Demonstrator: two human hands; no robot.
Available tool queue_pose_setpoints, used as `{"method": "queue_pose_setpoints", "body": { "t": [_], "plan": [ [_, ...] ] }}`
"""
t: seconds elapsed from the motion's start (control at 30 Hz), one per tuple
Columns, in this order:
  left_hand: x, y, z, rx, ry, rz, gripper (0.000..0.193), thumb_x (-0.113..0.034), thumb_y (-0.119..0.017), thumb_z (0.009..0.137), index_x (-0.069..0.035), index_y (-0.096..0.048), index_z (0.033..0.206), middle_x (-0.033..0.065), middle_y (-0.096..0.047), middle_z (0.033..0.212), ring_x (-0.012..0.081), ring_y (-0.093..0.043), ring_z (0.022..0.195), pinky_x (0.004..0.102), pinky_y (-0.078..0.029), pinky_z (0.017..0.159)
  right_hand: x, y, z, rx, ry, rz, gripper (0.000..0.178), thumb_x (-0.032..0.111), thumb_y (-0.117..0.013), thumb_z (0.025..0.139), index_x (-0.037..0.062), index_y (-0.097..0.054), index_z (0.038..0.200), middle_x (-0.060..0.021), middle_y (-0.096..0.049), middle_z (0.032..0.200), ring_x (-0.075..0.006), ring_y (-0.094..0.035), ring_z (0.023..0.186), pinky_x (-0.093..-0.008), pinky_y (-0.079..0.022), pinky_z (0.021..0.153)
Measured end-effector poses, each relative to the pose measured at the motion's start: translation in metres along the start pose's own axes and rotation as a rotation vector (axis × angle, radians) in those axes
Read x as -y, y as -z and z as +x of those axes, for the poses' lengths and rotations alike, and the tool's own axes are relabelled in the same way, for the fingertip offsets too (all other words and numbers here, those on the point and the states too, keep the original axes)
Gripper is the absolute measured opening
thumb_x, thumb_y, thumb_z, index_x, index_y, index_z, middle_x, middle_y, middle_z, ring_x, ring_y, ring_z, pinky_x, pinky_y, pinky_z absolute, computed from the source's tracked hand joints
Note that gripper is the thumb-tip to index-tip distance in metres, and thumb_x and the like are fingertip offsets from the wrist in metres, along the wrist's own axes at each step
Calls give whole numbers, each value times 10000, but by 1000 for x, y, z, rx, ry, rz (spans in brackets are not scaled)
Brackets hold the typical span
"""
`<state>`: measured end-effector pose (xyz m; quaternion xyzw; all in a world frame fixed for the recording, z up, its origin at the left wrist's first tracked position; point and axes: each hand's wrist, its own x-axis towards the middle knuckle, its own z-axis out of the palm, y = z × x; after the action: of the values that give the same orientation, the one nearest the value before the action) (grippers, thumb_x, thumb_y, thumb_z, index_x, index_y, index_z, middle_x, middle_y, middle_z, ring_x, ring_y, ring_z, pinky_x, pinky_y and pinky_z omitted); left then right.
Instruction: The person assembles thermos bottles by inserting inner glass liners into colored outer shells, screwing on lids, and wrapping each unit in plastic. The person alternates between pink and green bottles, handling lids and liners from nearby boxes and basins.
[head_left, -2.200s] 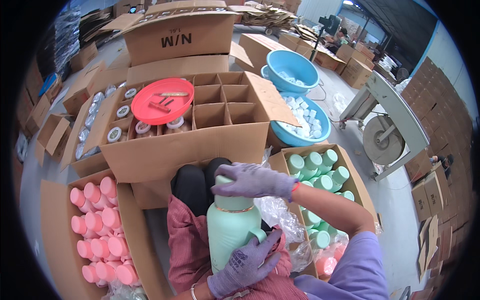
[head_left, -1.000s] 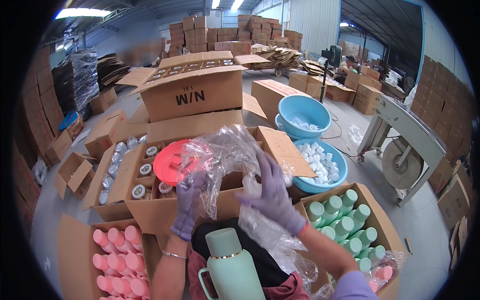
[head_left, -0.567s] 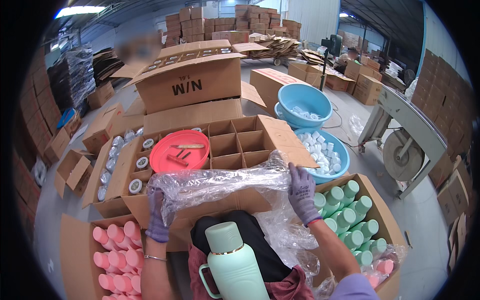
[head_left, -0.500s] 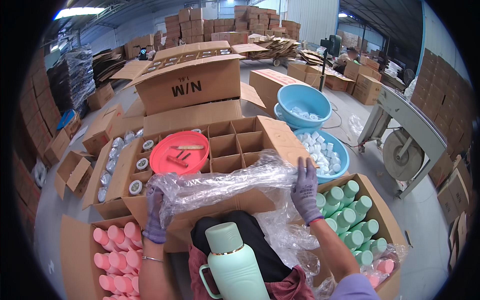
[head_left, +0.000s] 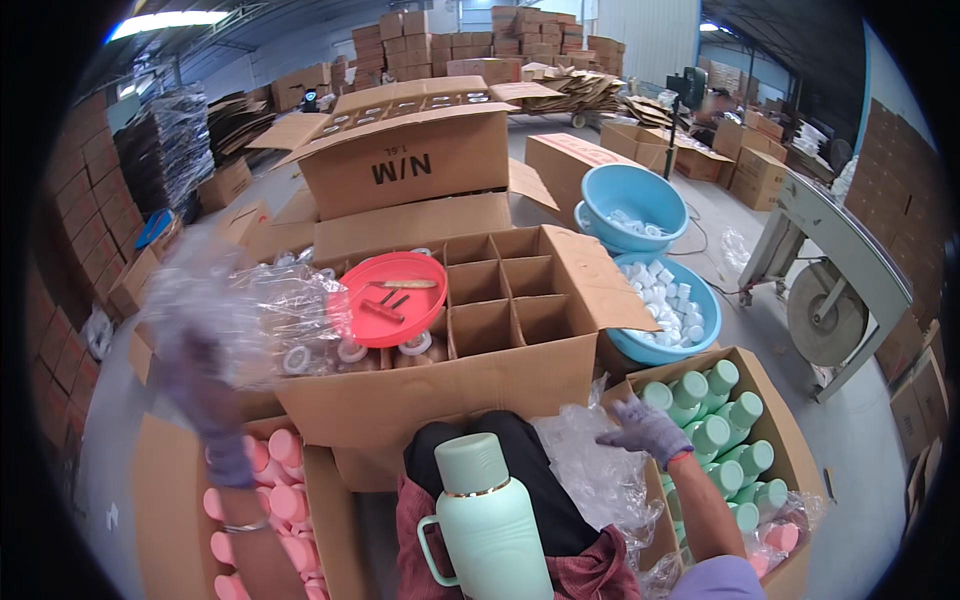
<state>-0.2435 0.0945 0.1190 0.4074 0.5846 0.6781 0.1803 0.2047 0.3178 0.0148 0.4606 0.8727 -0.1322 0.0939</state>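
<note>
A crumpled clear plastic bag (head_left: 215, 300) trails from my left hand (head_left: 200, 385), out over the left end of the divided carton. That hand is smeared by motion and its fingers are hard to make out, but the bag moves with it. My right hand (head_left: 648, 432), in a grey-purple glove, has its fingers spread and holds nothing. It hovers by the near-left edge of a carton of mint-green flasks (head_left: 708, 437), above more loose clear film (head_left: 600, 465). A mint-green handled flask (head_left: 492, 530) with a lid rests upright in my lap, touched by neither hand.
Before me stands a divided cardboard carton (head_left: 450, 400) with a red basin (head_left: 375, 330) of small tools on it. Pink-lidded flasks (head_left: 290, 502) fill a carton at left. Blue basins (head_left: 640, 200) with white caps (head_left: 665, 305) stand right, near a metal-framed machine (head_left: 830, 240).
My right hand has let go of the plastic bag and dropped lower. My left hand has swung it leftward, uncovering the divided carton's front. The view has turned slightly left.
</note>
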Motion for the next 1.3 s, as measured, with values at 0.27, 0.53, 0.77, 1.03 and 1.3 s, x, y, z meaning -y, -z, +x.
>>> {"method": "queue_pose_setpoints", "body": {
  "t": [0.27,0.53,0.77,1.03,1.3],
  "plan": [
    [54,-135,-62,472,256,-135,400,-324,-581,1007,-7,-640,1245,14,-673,1014,83,-593,892,240,-492,776,171,37,28,-231,573,1201,524,194,-745,889,-11,-538,1324,-140,-630,1242,-174,-602,1121,-341,-493,974],
    [117,-77,-83,2,64,-459,408,-281,-559,986,64,-631,1191,136,-704,1133,212,-686,974,321,-557,845,116,-43,86,-585,273,842,245,106,-654,862,-29,-649,1066,-137,-694,981,-214,-658,900,-336,-520,822],
    [80,-70,-213,95,41,116,575,-431,-533,1009,75,-587,1277,121,-698,1007,211,-664,893,339,-536,838,120,-68,-57,-807,714,736,172,122,-675,760,66,-548,862,-137,-613,1055,-342,-584,1056,-581,-388,1078],
    [68,0,-361,883,175,127,309,-186,-562,1011,0,-591,1256,99,-647,1170,149,-593,1093,340,-490,942,59,-149,-165,-213,944,305,329,260,-704,703,135,-622,995,-99,-581,1145,-337,-496,1250,-645,-282,1119],
    [57,-44,-228,542,425,502,390,-186,-608,925,-10,-570,1270,148,-687,898,235,-673,926,392,-519,831,79,-120,-163,-246,1036,50,267,290,-664,756,90,-575,909,-124,-596,1014,-343,-573,1084,-645,-368,1046]
  ]
}}
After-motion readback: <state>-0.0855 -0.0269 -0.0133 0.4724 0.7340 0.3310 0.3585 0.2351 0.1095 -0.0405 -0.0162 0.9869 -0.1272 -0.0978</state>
